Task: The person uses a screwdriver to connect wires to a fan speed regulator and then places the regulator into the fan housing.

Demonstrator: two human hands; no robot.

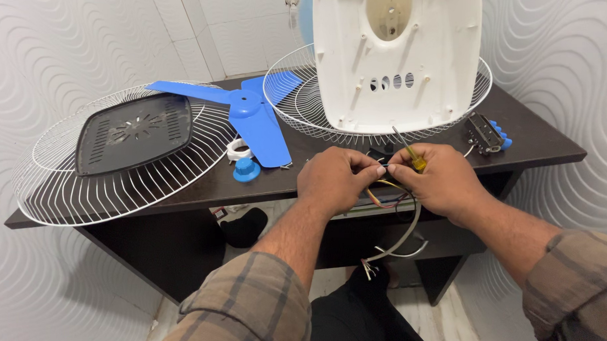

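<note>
So both hands meet at the counter [533, 141] edge: left hand [335, 178] fingers pinched shut on the wires [390, 194], right hand [437, 182] closed around a yellow-handled screwdriver [408, 151] pointing up-left, away from them.

both hands meet, left hand [335, 180] and right hand [437, 182] pinching

A room in a home, used for a repair: white tiled walls [207, 26] with wavy relief, a dark wooden desk [540, 142], and taken-apart fan pieces, wire guards [67, 189] and blue blades [251, 118], spread out.
</note>
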